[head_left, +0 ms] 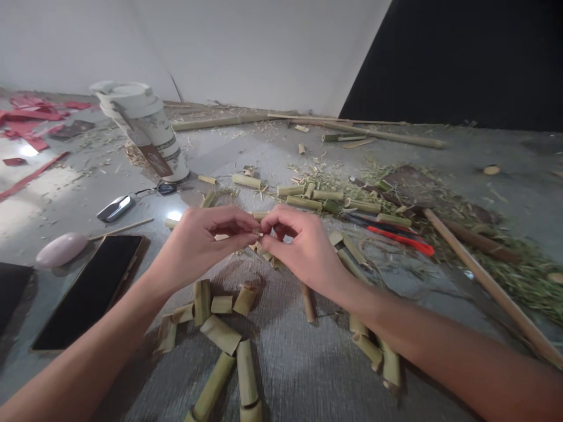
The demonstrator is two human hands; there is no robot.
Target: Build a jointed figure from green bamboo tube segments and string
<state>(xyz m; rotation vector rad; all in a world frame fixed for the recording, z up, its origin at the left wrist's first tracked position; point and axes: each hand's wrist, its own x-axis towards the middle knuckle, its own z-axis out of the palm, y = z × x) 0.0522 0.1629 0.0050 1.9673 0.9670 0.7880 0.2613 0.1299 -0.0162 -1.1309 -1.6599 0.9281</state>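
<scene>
My left hand (204, 243) and my right hand (303, 243) meet over the middle of the table. Thumbs and forefingers of both are pinched together on a small pale piece (258, 233), apparently bamboo and mostly covered by the fingertips. Below my hands, cut bamboo tubes (220, 334) lie end to end in a jointed, figure-like layout. A second line of bamboo tubes (367, 350) runs partly beneath my right forearm. Beyond my fingers, several loose bamboo sections (304, 203) lie scattered. A thin brown stick (308, 303) rests below my right wrist.
At left are a phone (90, 293), a pinkish egg-shaped object (61, 250), a key fob (115, 208) and a lidded cup (149, 132). Red-handled pliers (402, 239), a wooden handle (488, 281) and green shavings (534, 287) lie right. Long bamboo poles (220, 123) lie behind.
</scene>
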